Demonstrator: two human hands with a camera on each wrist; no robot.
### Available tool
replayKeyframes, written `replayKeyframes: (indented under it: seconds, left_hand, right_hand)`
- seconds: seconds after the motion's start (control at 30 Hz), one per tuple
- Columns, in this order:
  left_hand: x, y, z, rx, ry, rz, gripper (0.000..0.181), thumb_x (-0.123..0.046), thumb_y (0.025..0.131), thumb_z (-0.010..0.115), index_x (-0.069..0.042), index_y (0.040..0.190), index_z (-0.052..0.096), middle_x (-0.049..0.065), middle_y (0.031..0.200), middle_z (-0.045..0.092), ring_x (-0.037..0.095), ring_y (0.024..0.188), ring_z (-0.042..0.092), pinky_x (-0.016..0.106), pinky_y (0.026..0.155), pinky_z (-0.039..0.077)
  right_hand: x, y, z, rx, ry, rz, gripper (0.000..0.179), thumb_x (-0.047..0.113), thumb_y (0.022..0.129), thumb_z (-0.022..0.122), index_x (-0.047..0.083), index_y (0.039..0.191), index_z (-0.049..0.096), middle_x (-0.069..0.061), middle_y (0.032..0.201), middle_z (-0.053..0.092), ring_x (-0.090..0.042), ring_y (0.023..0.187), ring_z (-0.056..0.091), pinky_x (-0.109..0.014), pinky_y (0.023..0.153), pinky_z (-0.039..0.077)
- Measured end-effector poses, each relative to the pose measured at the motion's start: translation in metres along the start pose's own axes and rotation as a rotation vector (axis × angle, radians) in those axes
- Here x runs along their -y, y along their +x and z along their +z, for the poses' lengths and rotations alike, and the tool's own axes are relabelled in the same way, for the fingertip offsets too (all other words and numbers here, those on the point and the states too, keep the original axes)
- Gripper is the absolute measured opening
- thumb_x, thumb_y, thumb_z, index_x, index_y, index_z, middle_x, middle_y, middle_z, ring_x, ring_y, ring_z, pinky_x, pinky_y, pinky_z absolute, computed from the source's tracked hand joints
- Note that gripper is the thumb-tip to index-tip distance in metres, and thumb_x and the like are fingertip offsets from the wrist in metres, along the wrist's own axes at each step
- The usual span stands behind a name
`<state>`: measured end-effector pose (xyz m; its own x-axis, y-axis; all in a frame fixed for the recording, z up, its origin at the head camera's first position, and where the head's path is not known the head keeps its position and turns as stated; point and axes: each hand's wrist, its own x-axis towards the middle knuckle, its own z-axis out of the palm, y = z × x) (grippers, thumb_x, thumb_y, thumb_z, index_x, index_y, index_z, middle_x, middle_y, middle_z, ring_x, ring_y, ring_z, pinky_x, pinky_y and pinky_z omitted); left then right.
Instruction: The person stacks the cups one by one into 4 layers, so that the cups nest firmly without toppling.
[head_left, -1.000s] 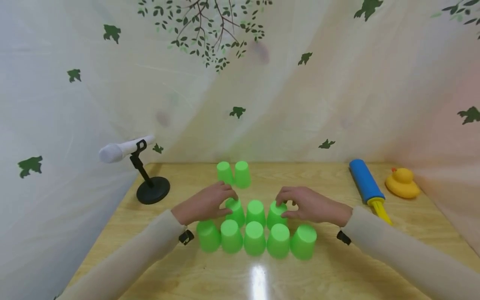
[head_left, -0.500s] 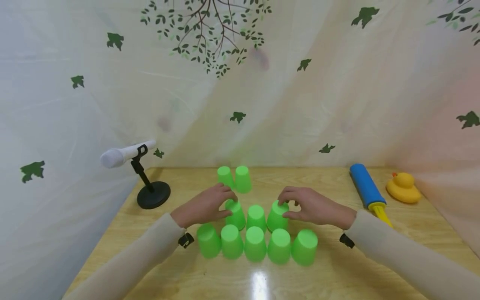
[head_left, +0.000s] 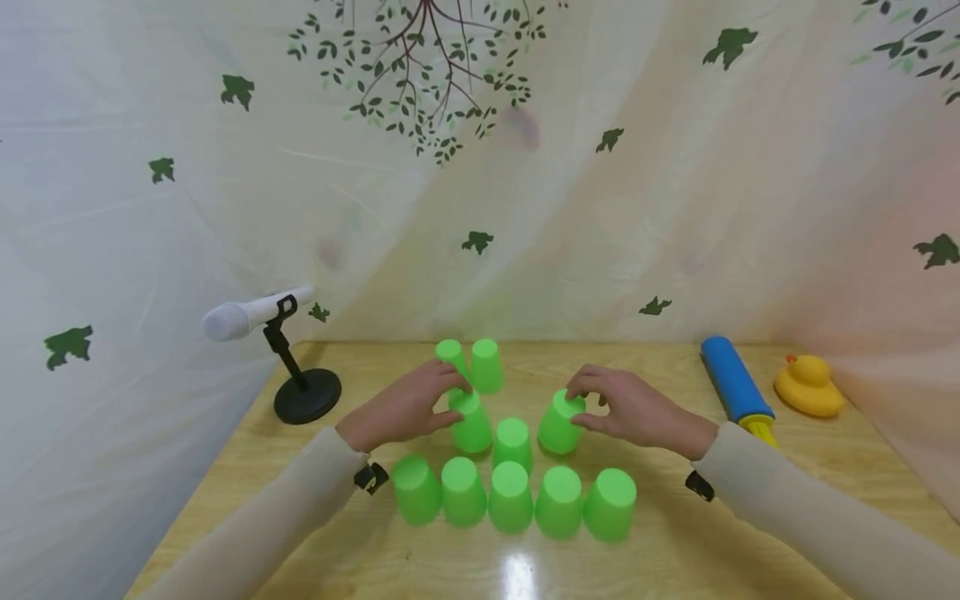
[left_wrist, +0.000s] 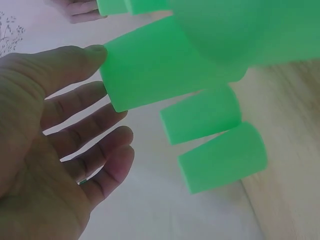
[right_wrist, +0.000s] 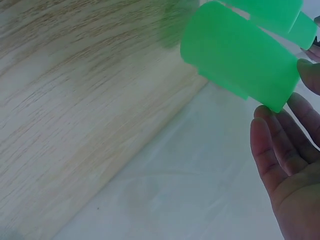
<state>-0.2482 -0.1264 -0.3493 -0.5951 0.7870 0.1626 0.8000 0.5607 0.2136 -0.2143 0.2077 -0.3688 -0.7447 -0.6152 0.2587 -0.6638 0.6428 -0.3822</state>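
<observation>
My left hand [head_left: 408,406] pinches the base of an upside-down green cup [head_left: 472,432] between thumb and fingers. In the left wrist view the thumb [left_wrist: 75,65] lies on that cup's edge. On the other side, my right hand [head_left: 637,408] pinches a second green cup [head_left: 560,427] by its top; the right wrist view shows this cup [right_wrist: 240,55] at the fingertips. A third cup [head_left: 513,443] stands between the two held ones and a little nearer to me. In front of it runs a row of several upside-down green cups [head_left: 511,498].
Two more green cups [head_left: 487,367] stand farther back on the wooden table [head_left: 420,567], near the cloth backdrop. At the left is a white microphone [head_left: 255,312] on a black stand [head_left: 307,396]. A blue and yellow tube [head_left: 735,375] and a yellow rubber duck [head_left: 810,385] lie at the right.
Both held cups have moved up and back relative to the middle cup. The right one has also shifted rightward, widening the gap between them. The whole head view has drifted slightly downward.
</observation>
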Motion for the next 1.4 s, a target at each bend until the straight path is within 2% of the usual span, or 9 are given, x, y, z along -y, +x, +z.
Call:
replayKeyframes:
  seconds: [0.3, 0.5, 0.63, 0.73, 0.9, 1.03, 1.2, 1.4]
  left_hand:
    - [0.003, 0.015, 0.0, -0.024, 0.002, -0.023, 0.037, -0.025, 0.085, 0.072, -0.007, 0.115, 0.061, 0.001, 0.108, 0.059, 0.016, 0.099, 0.051, 0.032, 0.084, 0.045]
    - [0.003, 0.029, 0.004, -0.014, 0.005, -0.017, 0.036, -0.026, 0.087, 0.071, -0.007, 0.115, 0.061, 0.001, 0.11, 0.058, 0.016, 0.101, 0.05, 0.03, 0.085, 0.045]
    - [0.003, 0.037, 0.007, 0.012, 0.023, -0.001, 0.036, -0.026, 0.088, 0.07, -0.006, 0.116, 0.061, 0.003, 0.111, 0.058, 0.018, 0.107, 0.05, 0.031, 0.104, 0.031]
    - [0.001, 0.042, 0.006, 0.02, 0.033, 0.002, 0.036, -0.026, 0.088, 0.07, -0.005, 0.115, 0.061, 0.003, 0.111, 0.059, 0.019, 0.108, 0.05, 0.033, 0.108, 0.026]
    - [0.002, 0.048, 0.003, 0.013, 0.053, 0.009, 0.035, -0.027, 0.087, 0.07, -0.005, 0.114, 0.062, 0.003, 0.109, 0.06, 0.019, 0.102, 0.051, 0.032, 0.089, 0.042]
    - [0.002, 0.057, 0.002, 0.027, 0.068, 0.011, 0.036, -0.026, 0.087, 0.07, -0.006, 0.115, 0.062, 0.003, 0.111, 0.061, 0.019, 0.102, 0.052, 0.031, 0.089, 0.043]
    - [0.005, 0.07, 0.005, 0.054, 0.065, 0.009, 0.037, -0.025, 0.086, 0.071, -0.007, 0.116, 0.061, 0.002, 0.112, 0.062, 0.019, 0.104, 0.052, 0.031, 0.096, 0.039]
    - [0.008, 0.083, 0.011, 0.077, 0.056, 0.0, 0.035, -0.024, 0.085, 0.072, -0.008, 0.115, 0.062, 0.001, 0.112, 0.062, 0.018, 0.102, 0.051, 0.029, 0.089, 0.043]
  right_hand:
    - [-0.006, 0.003, -0.003, -0.066, -0.022, 0.042, 0.026, 0.023, 0.082, 0.076, 0.015, 0.104, 0.064, 0.007, 0.101, 0.058, -0.009, 0.084, 0.056, -0.027, 0.067, 0.05]
    - [-0.009, 0.005, -0.003, -0.106, -0.047, 0.074, 0.028, 0.021, 0.08, 0.078, 0.013, 0.102, 0.064, 0.005, 0.098, 0.059, -0.013, 0.087, 0.057, -0.034, 0.069, 0.052]
    - [-0.012, 0.007, -0.004, -0.125, -0.057, 0.072, 0.027, 0.02, 0.078, 0.079, 0.012, 0.1, 0.065, 0.004, 0.096, 0.059, -0.013, 0.086, 0.056, -0.036, 0.07, 0.052]
    - [-0.015, 0.01, -0.004, -0.125, -0.062, 0.074, 0.027, 0.02, 0.078, 0.079, 0.011, 0.099, 0.065, 0.004, 0.096, 0.059, -0.013, 0.086, 0.057, -0.034, 0.07, 0.051]
    - [-0.018, 0.015, -0.005, -0.096, -0.057, 0.097, 0.026, 0.022, 0.08, 0.078, 0.012, 0.101, 0.065, 0.004, 0.097, 0.059, -0.013, 0.087, 0.057, -0.032, 0.072, 0.049]
    - [-0.022, 0.017, -0.006, -0.095, -0.053, 0.104, 0.026, 0.02, 0.08, 0.078, 0.011, 0.101, 0.066, 0.003, 0.098, 0.059, -0.015, 0.088, 0.058, -0.033, 0.073, 0.05]
    - [-0.029, 0.02, -0.003, -0.09, -0.051, 0.106, 0.026, 0.02, 0.08, 0.077, 0.01, 0.101, 0.066, 0.002, 0.098, 0.06, -0.018, 0.088, 0.059, -0.033, 0.074, 0.049]
    - [-0.034, 0.026, 0.001, -0.061, -0.039, 0.129, 0.026, 0.022, 0.081, 0.077, 0.01, 0.102, 0.066, 0.002, 0.098, 0.06, -0.019, 0.089, 0.059, -0.034, 0.076, 0.049]
